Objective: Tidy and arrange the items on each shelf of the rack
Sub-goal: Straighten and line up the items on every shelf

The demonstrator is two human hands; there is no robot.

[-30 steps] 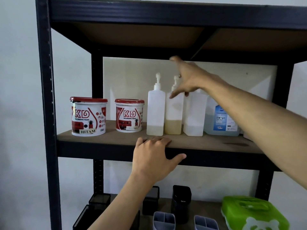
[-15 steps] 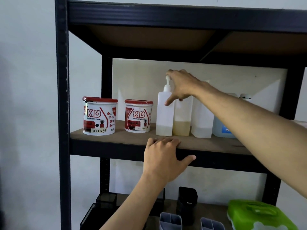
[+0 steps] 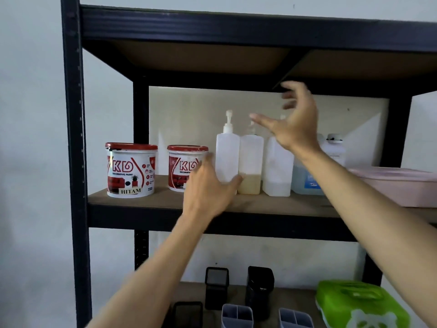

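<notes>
Black steel uprights and beams form the rack (image 3: pixel 73 162), seen from the head camera; its brown board shelf (image 3: pixel 165 200) crosses the middle of the view.

Shelf contents, from 9 o'clock toward 3 o'clock:
- Large red-lidded paint tub (image 3: pixel 131 170), marked "HITAM", upright.
- Small red-lidded paint tub (image 3: pixel 183 166), upright, just beside the first and apart from it.
- White pump bottle (image 3: pixel 227 157), upright.
- Second pump bottle (image 3: pixel 250 166), touching the first, with yellowish liquid in its lower part.
- Translucent container (image 3: pixel 276 171), just beside the second bottle.
- Blue-labelled jug (image 3: pixel 305 181), partly hidden by the right forearm.
- Pink tray (image 3: pixel 397 185) at the 3 o'clock edge.

Left hand (image 3: pixel 210 190): raised in front of the small paint tub and the base of the white pump bottle. The thumb reaches toward 3 o'clock across the bottle's base; whether it touches the bottle cannot be told. Fingers are relaxed and grip nothing.

Right hand (image 3: pixel 295 121): blurred, above the translucent container at 12 o'clock of it. Fingers are spread and loosely bent, and hold nothing.

Lower shelf, at 6 o'clock: black holders (image 3: pixel 216 287), grey divided cups (image 3: pixel 237 316) and a green lidded box (image 3: pixel 354 304).
</notes>
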